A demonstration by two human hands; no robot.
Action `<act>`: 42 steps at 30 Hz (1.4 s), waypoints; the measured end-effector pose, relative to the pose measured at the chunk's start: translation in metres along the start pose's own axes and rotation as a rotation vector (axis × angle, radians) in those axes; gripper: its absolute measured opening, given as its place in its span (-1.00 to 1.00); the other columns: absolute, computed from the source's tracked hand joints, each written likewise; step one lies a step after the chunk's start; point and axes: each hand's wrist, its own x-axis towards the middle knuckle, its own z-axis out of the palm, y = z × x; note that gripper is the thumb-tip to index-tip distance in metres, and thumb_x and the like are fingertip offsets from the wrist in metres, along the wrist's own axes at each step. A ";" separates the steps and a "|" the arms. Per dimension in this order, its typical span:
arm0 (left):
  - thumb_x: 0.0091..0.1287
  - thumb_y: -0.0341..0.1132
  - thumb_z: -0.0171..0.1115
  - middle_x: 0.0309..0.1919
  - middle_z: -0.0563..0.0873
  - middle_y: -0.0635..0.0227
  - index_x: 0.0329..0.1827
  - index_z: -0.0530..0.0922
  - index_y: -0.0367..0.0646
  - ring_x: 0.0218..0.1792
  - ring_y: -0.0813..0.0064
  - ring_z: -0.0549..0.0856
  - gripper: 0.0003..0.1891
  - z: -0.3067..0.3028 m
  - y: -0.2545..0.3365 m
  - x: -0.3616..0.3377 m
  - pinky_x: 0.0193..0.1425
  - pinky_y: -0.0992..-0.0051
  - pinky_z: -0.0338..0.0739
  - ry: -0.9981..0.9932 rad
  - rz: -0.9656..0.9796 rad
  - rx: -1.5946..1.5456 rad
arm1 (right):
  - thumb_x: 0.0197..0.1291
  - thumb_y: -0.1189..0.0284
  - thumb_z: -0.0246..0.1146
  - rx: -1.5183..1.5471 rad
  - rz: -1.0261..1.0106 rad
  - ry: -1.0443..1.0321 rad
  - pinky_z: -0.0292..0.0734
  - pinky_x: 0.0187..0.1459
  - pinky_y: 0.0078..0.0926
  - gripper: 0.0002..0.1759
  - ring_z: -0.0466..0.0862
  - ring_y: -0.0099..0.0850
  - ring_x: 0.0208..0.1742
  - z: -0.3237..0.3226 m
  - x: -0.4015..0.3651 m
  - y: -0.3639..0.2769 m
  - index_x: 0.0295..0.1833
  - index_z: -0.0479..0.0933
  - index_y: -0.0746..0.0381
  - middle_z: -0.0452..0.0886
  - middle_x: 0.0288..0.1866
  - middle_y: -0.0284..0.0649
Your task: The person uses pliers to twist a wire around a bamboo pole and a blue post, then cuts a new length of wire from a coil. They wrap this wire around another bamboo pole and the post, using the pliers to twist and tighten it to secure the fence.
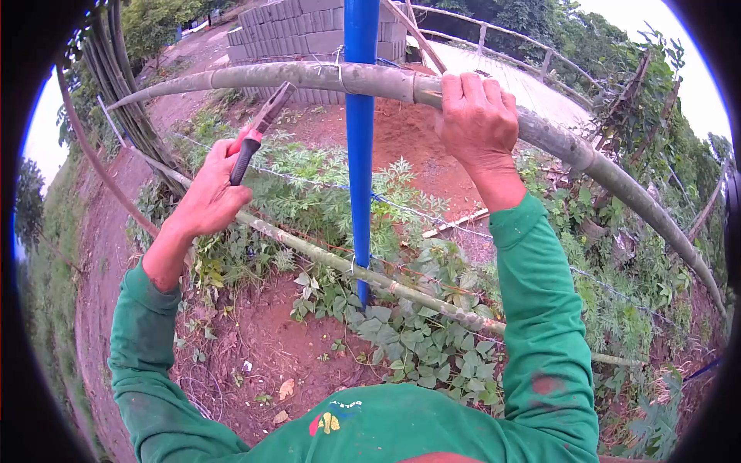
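My left hand [210,189] is closed round the red and black handles of a pair of pliers [266,116]. The metal jaws point up and right, just below the top bamboo pole [262,75]. My right hand [480,119] grips that same pole from above, right of the blue post [360,154]. A wire tie [340,73] loops round the pole beside the post. Lower down, a thinner bamboo pole [309,248] crosses the post, with another tie where they meet.
Barbed wire [417,208] runs between the two poles. Leafy plants [432,339] grow round the post's foot. Stacked grey blocks [301,31] and reddish soil [405,131] lie beyond the fence. Upright bamboo stems [127,92] stand at the left.
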 end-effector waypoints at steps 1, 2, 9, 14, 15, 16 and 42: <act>-0.05 -0.53 0.11 0.25 0.39 0.15 0.26 0.48 -0.18 0.24 0.19 0.43 -0.35 -0.002 -0.016 0.005 0.24 0.22 0.37 0.205 0.197 0.408 | 0.04 0.39 0.19 -0.002 0.007 -0.010 0.48 -0.29 -0.39 -0.87 0.61 -0.40 -0.32 -0.001 0.001 -0.001 -0.27 0.56 0.13 0.56 -0.38 -0.33; -0.07 -0.54 0.12 0.30 0.33 0.16 0.24 0.49 -0.15 0.30 0.15 0.35 -0.35 -0.015 -0.034 0.018 0.30 0.18 0.26 0.242 0.204 0.561 | 0.01 0.37 0.22 0.002 0.018 -0.003 0.48 -0.29 -0.38 -0.87 0.61 -0.38 -0.33 -0.001 0.002 -0.002 -0.29 0.56 0.11 0.57 -0.39 -0.33; 0.00 -0.56 0.12 0.42 0.21 0.31 0.39 0.36 0.07 0.40 0.21 0.25 -0.25 -0.067 -0.084 0.157 0.41 0.09 0.07 0.471 0.598 0.931 | -0.17 0.22 0.42 -0.078 0.049 -0.082 0.49 -0.28 -0.37 -0.69 0.62 -0.38 -0.30 -0.005 0.006 -0.007 -0.27 0.57 0.04 0.59 -0.32 -0.40; 0.14 -0.39 0.20 0.47 0.14 0.40 0.44 0.32 0.12 0.48 0.30 0.15 -0.30 -0.063 -0.058 0.217 0.50 0.08 -0.05 0.567 0.896 0.881 | -0.21 0.21 0.43 -0.149 0.037 -0.095 0.48 -0.28 -0.37 -0.66 0.63 -0.36 -0.32 -0.001 0.005 -0.007 -0.24 0.58 0.03 0.61 -0.31 -0.39; 0.15 -0.35 0.22 0.49 0.12 0.42 0.44 0.31 0.13 0.49 0.32 0.13 -0.30 -0.062 -0.054 0.225 0.51 0.08 -0.06 0.592 0.954 0.854 | -0.21 0.20 0.43 -0.169 0.036 -0.095 0.48 -0.28 -0.37 -0.65 0.63 -0.36 -0.32 -0.001 0.005 -0.007 -0.24 0.58 0.03 0.61 -0.31 -0.38; -0.01 -0.44 0.30 0.49 0.15 0.36 0.18 0.50 0.07 0.49 0.24 0.15 -0.42 -0.058 -0.050 0.230 0.54 0.02 -0.04 0.596 0.950 0.767 | -0.22 0.20 0.43 -0.180 0.036 -0.091 0.48 -0.28 -0.37 -0.65 0.63 -0.35 -0.32 0.000 0.005 -0.008 -0.24 0.58 0.03 0.61 -0.32 -0.38; -0.22 -0.40 0.28 -0.20 0.40 0.16 -0.44 0.57 -0.12 -0.14 0.09 0.52 -0.80 -0.066 -0.035 0.214 -0.06 0.17 0.45 0.300 1.065 0.638 | -0.16 0.24 0.34 -0.231 0.002 0.024 0.38 -0.37 -0.39 -0.79 0.57 -0.41 -0.43 0.011 0.007 -0.007 -0.38 0.51 0.02 0.55 -0.42 -0.43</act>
